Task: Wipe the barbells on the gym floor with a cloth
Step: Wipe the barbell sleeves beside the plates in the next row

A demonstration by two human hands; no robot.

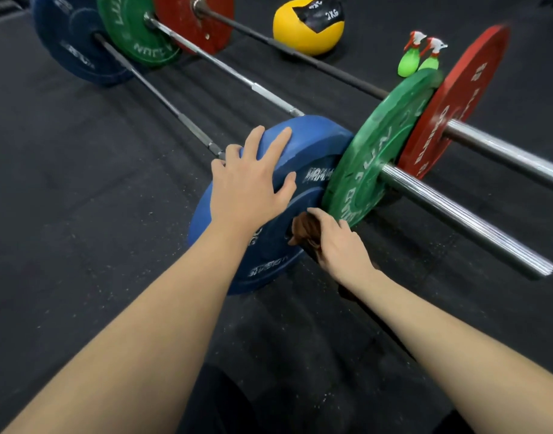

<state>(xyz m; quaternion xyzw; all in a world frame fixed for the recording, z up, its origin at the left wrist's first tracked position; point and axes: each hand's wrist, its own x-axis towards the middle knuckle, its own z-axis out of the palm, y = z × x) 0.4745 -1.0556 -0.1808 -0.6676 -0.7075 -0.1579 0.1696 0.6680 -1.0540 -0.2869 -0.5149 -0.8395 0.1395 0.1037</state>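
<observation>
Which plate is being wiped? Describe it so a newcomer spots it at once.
Three barbells lie side by side on the dark gym floor. At their near ends, take the blue plate closest to the camera: the left hand rests on its rim, the right hand holds a brown cloth at its hub. Its neighbours are a green plate and a red plate.

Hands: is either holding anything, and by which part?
The right hand grips the brown cloth, bunched in its fingers; the left hand only rests on the blue plate.

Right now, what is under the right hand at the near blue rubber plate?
A brown cloth, held by the right hand against the blue rubber plate. The hub beneath is covered.
</observation>
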